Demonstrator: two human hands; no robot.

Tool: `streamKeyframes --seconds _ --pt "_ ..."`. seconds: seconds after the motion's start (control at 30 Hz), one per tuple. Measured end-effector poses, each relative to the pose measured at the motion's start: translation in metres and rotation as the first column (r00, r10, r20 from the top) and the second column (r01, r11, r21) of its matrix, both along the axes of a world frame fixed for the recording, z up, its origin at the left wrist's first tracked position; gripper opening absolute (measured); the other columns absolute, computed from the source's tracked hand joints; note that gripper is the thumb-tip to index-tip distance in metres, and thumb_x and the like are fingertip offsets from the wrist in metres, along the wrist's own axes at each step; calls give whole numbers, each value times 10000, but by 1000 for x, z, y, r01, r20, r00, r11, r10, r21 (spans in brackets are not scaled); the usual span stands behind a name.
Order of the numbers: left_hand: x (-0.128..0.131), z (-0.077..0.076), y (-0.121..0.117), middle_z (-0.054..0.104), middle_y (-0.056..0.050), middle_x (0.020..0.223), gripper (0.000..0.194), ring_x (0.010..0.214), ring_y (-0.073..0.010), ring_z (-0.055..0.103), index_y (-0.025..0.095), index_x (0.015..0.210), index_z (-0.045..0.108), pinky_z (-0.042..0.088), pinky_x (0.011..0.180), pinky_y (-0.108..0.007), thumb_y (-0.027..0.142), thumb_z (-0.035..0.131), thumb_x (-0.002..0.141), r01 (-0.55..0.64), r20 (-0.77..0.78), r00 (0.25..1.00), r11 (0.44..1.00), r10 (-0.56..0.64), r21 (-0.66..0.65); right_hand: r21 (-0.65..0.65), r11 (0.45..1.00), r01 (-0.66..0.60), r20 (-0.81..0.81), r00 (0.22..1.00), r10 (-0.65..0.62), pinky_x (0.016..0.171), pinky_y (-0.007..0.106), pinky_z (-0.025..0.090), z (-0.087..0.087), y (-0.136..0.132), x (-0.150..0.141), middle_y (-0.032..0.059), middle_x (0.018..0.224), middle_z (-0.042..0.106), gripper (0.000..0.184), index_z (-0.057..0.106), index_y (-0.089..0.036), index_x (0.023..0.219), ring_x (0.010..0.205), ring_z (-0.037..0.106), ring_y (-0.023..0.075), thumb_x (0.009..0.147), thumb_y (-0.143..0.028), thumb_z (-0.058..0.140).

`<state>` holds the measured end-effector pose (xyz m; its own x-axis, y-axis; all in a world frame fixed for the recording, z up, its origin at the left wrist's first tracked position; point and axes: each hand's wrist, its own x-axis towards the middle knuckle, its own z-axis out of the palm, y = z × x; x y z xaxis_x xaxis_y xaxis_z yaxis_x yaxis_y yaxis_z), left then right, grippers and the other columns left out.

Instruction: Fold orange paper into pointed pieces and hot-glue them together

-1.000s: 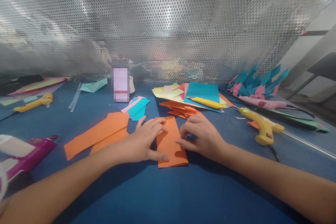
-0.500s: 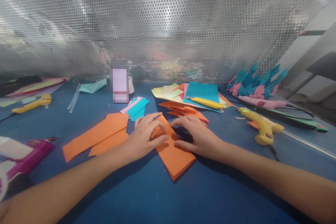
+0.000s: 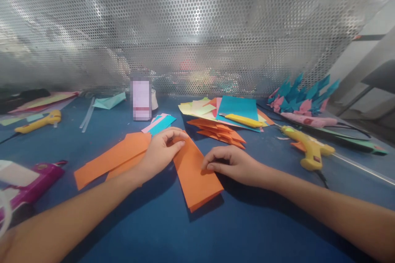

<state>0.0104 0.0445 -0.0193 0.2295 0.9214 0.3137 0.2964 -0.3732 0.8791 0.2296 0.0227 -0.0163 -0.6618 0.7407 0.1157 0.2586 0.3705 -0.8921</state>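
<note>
- Far left of the frame: a yellow glue gun (image 3: 38,123) lies above a magenta device (image 3: 43,178) (cut off by the edge, its use unclear). The left forearm passes close to the device, so a wide elbow swing might bump it.
- Left of centre: loose orange sheets (image 3: 115,156) lie just beside the left forearm; if the arm dropped or swept outward, it could drag them askew.
- Centre: the left hand (image 3: 163,148) pinches the upper end of the folded orange paper (image 3: 196,176) between thumb and fingers. Too hard a pinch there could crumple the corner.
- Lower centre: that paper lies slanted, its near end toward the bottom of the frame with layered edges showing. Uneven pulls from the two hands might slide the layers apart and leave a crooked crease.
- Right of centre: the right hand (image 3: 231,164) is half curled, fingertips at the paper's right edge; whether they grip it, I cannot tell. Above lie folded orange pieces (image 3: 217,131) and a yellow cutter (image 3: 240,121); a careless reach could scatter the pieces or meet the cutter's tip.
</note>
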Motion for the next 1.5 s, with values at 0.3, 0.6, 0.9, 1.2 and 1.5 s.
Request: streamKeyframes --seconds 0.3,0.6,0.9,1.2,1.5 --pt "-22 10 22 667 -31 939 219 914 -187 602 180 898 672 444 886 -343 253 670 691 -240 164 952 962 260 -128 18 990 -141 60 988 140 671 247 495 5 -5 3 0 696 659 123 674 -176 869 681 617 115 853 -202 554" --pt "-17 11 12 678 -41 959 282 862 -183 611 177 904 691 450 812 -323 305 743 658 -98 158 975 939 157 -328 57 970 237 -308 928 -208 654 253 469 -3 7 8 -41 678 542 172 543 -214 1054 639 555 105 894 -256 494" --pt "-10 9 3 674 -61 1021 302 888 -204 624 182 941 674 460 821 -344 350 737 699 77 240 970 885 40 -460 106 991 79 -47 996 -74 895 299 452 -1 5 5 42 1054 652 227 652 -220 1021 1004 595 163 904 -269 463" --pt "-4 6 -4 677 -47 1077 238 1046 -217 587 215 961 708 411 936 -338 310 687 743 129 76 991 946 -111 -299 -16 997 82 -70 994 -83 775 293 472 -4 9 3 35 867 650 263 649 -185 824 823 593 159 836 -439 583" --pt "8 11 -21 705 -43 869 369 797 -185 622 200 891 715 468 699 -278 533 582 805 48 126 992 948 -8 -316 -127 958 257 -48 963 -264 573 257 420 -14 11 2 5 681 570 354 555 -179 660 612 503 117 737 -513 643"
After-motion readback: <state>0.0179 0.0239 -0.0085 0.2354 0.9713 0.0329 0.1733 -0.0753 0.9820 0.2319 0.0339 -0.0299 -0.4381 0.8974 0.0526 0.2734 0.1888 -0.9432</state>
